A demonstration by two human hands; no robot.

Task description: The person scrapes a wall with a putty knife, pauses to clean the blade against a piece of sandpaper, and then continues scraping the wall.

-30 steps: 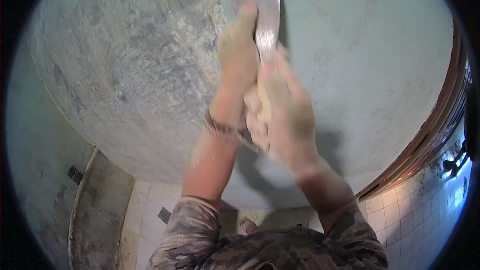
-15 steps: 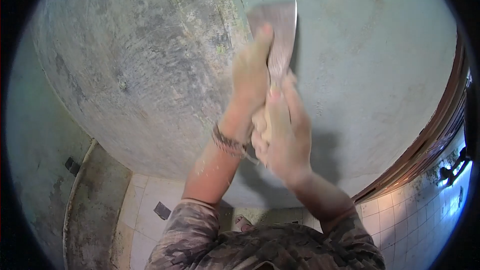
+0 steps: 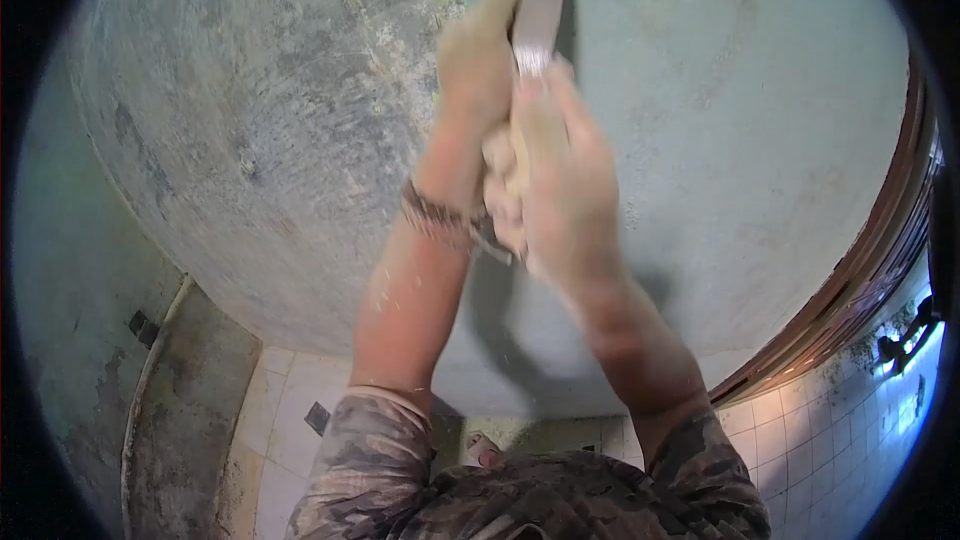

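A wide-bladed scraper (image 3: 541, 10) points upward against the wall, its blade's far edge cut off by the top of the view. Around its pale handle (image 3: 520, 155) my right hand (image 3: 570, 180) is closed, the thumb laid along the handle toward the blade. My left hand (image 3: 477, 65) grips the blade's left side, thumb pressed on its face and the other fingers mostly hidden. A braided bracelet (image 3: 440, 215) circles my left wrist. Pale flakes stick to my left forearm. Both hands are slightly blurred.
The wall is rough bare grey plaster (image 3: 290, 120) on the left and smooth pale green paint (image 3: 740, 140) on the right. A brown wooden frame (image 3: 840, 280) borders the right side. Below lie floor tiles (image 3: 295, 420), a small dark chip (image 3: 317, 418) and a foot (image 3: 484, 452).
The scraper and both hands have moved up the wall and slightly left. Both hands keep their hold on it.
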